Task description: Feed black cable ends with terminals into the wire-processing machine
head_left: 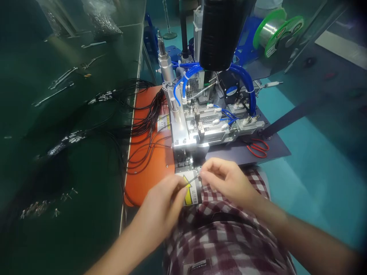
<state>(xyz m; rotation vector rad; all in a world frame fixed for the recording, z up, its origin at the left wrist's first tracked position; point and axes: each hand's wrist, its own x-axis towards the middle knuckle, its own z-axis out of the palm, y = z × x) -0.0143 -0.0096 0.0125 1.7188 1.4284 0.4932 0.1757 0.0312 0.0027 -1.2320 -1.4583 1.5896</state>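
My left hand (164, 200) is closed, thumb and forefinger pinching a short length of thin black cable (191, 180). My right hand (226, 179) is closed too, its fingertips pressed together on a small metallic piece at the cable's far end; the fingers hide most of that piece. Both hands are held just in front of a bench machine (206, 133) with metal cylinders and blue air tubes. Under the cable lies a white label (195, 195) with a yellow arrow on the machine's front.
Bundles of black cables (149, 126) run over an orange plate (143, 183) onto a dark green table (94, 236). Small metal parts (36, 209) lie there. Red-handled cutters (258, 148) rest right of the machine. A green-flanged wire spool (269, 33) stands behind.
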